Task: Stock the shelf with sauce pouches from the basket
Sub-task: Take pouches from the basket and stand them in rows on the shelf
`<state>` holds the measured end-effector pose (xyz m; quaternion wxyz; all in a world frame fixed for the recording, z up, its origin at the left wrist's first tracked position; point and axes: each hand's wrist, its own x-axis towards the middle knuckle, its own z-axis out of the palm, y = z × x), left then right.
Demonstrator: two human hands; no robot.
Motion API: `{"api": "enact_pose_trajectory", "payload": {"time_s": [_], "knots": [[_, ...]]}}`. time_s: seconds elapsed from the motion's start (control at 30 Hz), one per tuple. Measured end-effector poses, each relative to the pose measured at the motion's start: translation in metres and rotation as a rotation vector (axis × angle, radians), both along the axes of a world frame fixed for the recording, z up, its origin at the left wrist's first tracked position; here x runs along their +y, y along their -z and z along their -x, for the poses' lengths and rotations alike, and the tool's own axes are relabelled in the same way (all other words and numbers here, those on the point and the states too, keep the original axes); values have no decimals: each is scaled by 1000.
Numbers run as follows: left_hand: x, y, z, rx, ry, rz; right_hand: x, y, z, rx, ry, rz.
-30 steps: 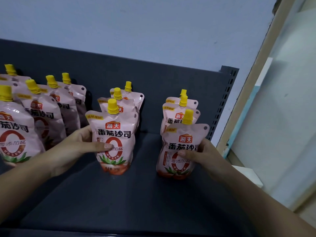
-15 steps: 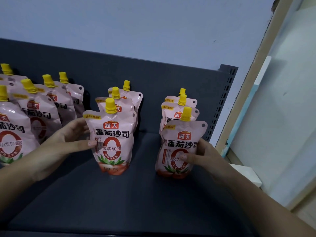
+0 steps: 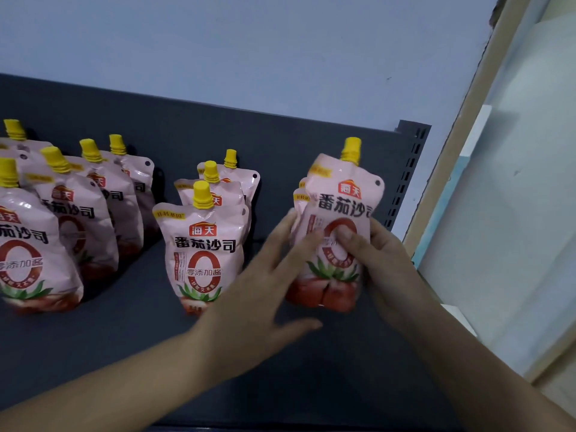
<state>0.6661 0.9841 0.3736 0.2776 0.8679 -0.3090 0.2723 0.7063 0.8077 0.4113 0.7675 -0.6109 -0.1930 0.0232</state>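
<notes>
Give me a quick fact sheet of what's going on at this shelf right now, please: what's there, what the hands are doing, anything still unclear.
Place: dark grey shelf against a pale wall
Goods: pink sauce pouches with yellow caps, standing in rows front to back
Rightmost front pouch: tilted, held at its front, cap leaning right
Right hand: grips that pouch, thumb on its front
Left hand: fingers spread, fingertips touching the same pouch's left edge
Middle front pouch: upright, untouched
Left rows: several pouches, partly cut off by the frame
Basket: not in view
</notes>
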Motion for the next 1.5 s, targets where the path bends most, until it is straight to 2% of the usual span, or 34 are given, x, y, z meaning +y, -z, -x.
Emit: {"api": "enact_pose_trajectory", "payload": {"time_s": [0.1,0.17,0.23,0.4,0.5,0.6,0.7,0.87,1.1,1.2,1.3,1.43,1.5], "knots": [[-21,-7,-10,38,105,198,0,-9,3,23,58,-71],[-25,-10,-15,139,209,387,-6,-14,7,-43,119,-32],[-27,-14,-20,210,235,490,-13,-17,14,-145,96,67],[-35,-23,-25,334,236,565,-29,-3,26,-272,43,332],[-36,-25,-22,418,339,604,-38,5,22,-359,172,335],[-35,-31,-19,526,411,667,-42,7,19,-364,202,335],[-34,-30,-19,432,346,610,-41,6,19,-416,222,360],[-45,-23,-20,116,83,404,-29,12,15,-599,439,474],[-40,-29,-30,-98,-20,343,-27,8,10,-746,628,624],[-33,-40,-28,-105,-12,359,-38,-4,9,-731,575,603],[-28,-40,-25,-34,46,432,-43,-2,12,-676,518,525],[-34,-38,-15,105,203,628,-41,4,15,-640,437,453],[-40,-38,-12,253,272,802,-40,8,13,-630,416,396]]}}
